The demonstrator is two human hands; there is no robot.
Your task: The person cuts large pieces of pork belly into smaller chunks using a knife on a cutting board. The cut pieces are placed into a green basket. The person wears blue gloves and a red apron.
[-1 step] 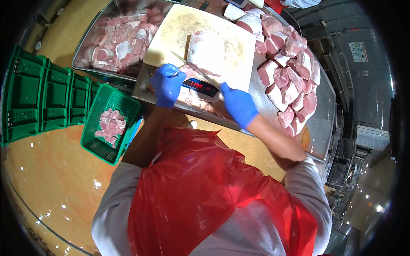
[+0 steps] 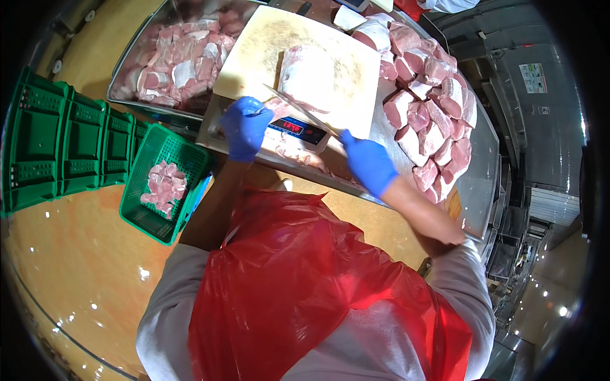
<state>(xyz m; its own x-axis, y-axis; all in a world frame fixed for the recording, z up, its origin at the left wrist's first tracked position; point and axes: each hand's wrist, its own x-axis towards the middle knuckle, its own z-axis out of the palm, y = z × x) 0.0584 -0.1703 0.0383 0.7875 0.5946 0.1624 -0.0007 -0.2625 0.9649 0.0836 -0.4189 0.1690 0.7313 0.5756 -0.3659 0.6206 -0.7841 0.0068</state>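
My right hand, in a blue glove, is closed round the handle of a long knife. Its blade slants up and left, across the near edge of a large pale block of meat on the cutting board. Left of the tip, my gloved left hand is closed with the fingers pinched; what they grip is hard to make out. A small piece of pink meat lies beside those fingers. Between my hands sits a digital scale with a lit red display.
Cut meat chunks are heaped on the steel table at the right. A metal tub of meat pieces stands at the far left. Below it is a green crate holding small pieces, beside green baskets. Meat scraps lie by the scale.
My right hand has drawn the knife back right and slightly toward me. My left hand has shifted a little. The scale's reading has changed.
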